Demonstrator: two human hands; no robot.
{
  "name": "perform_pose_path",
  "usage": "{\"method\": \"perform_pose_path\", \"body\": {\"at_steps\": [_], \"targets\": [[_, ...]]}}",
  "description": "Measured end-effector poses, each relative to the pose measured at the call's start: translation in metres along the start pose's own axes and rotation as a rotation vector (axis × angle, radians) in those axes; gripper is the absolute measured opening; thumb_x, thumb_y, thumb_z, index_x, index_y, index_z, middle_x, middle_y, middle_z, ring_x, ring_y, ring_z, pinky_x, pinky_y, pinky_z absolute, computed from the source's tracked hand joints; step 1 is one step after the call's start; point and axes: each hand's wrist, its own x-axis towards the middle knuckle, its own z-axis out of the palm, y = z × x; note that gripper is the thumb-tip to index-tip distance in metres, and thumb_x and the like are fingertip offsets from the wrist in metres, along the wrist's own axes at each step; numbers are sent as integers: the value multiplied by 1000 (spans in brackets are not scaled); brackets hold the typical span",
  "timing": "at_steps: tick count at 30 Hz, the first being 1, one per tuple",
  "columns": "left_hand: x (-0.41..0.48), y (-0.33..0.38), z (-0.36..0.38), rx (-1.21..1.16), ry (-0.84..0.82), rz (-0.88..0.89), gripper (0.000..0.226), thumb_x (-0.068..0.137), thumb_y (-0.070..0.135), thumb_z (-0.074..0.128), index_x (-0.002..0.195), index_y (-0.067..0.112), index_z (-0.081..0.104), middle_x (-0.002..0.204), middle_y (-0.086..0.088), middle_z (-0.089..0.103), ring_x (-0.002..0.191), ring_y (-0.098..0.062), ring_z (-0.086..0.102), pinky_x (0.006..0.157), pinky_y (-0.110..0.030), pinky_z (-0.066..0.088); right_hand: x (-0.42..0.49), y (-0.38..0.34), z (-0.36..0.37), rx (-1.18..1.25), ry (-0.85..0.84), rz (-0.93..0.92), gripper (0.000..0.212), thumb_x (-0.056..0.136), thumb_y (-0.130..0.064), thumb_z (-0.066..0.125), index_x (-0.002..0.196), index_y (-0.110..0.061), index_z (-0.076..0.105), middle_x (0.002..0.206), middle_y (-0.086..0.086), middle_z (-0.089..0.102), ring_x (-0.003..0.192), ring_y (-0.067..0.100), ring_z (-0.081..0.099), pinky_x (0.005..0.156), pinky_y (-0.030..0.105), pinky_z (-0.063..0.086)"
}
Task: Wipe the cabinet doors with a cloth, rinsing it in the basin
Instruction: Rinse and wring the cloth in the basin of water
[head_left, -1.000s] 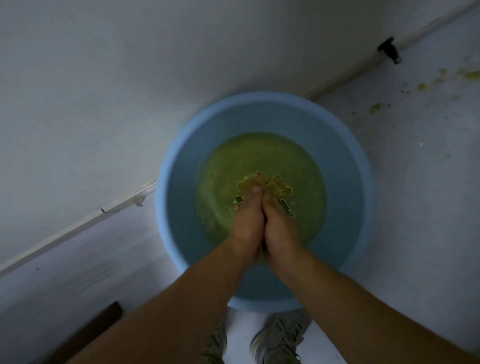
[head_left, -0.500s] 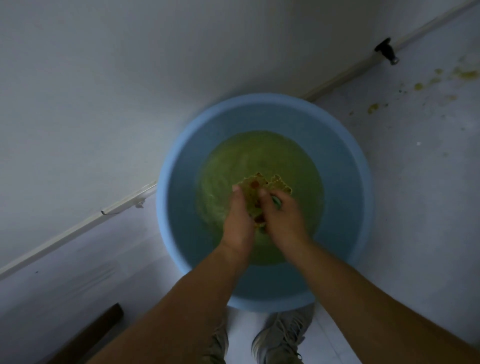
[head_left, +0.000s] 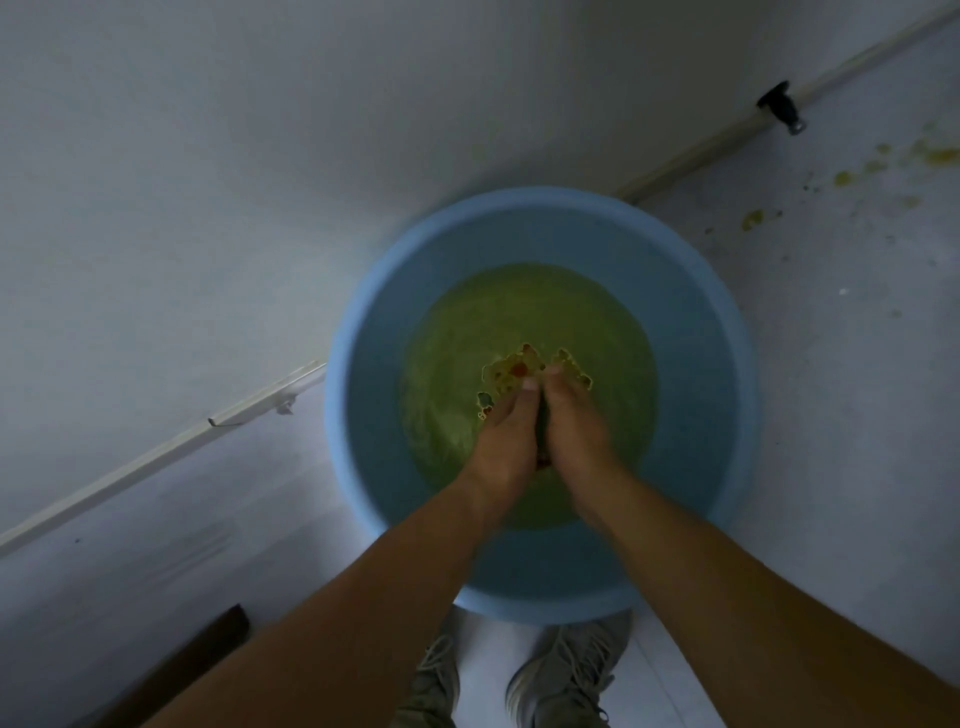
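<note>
Left hand (head_left: 501, 441) and right hand (head_left: 574, 431) both gripped the cloth (head_left: 511, 370) in the basin (head_left: 353, 364); rubbing low, under water, would limit splashing.

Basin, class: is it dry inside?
No, murky yellow-green water lies in the blue basin, where the left hand and right hand grip the cloth.
</note>
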Motion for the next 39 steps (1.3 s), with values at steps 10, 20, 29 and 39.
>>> {"method": "perform_pose_path", "body": {"at_steps": [10, 20, 29, 39], "targets": [[-68, 56, -6, 30, -87, 118, 21, 104, 16, 53, 107, 12, 73, 100, -5, 76, 91, -13, 72, 76, -30, 62, -59, -50, -36, -55, -40, -141, 19, 99, -32, 64, 110, -20, 74, 106, 1, 75, 102, 13, 71, 91, 43, 59], [-224, 186, 8, 341, -141, 337, 20, 91, 30, 75, 83, 13, 72, 89, -19, 73, 83, -34, 71, 84, -61, 56, -223, -195, -72, 68, -17, -190, 22, 94, -35, 69, 82, -16, 71, 68, -2, 70, 63, 12, 65, 53, 24, 49], [-364, 293, 70, 227, -363, 487, 21, 82, 23, 75, 87, 8, 61, 77, -10, 68, 67, -19, 66, 59, -30, 56, -370, -303, -125, 104, -151, -253, 60, 77, -45, 72, 116, 1, 67, 112, 21, 73, 106, 35, 71, 89, 45, 58], [-451, 329, 257, 311, -698, 405, 43, 75, 22, 77, 109, 0, 62, 101, -24, 70, 93, -36, 66, 84, -47, 55, -477, -351, -293, 565, 164, -477, 33, 92, -23, 65, 118, -2, 65, 111, 18, 73, 100, 31, 73, 90, 54, 59]]}}
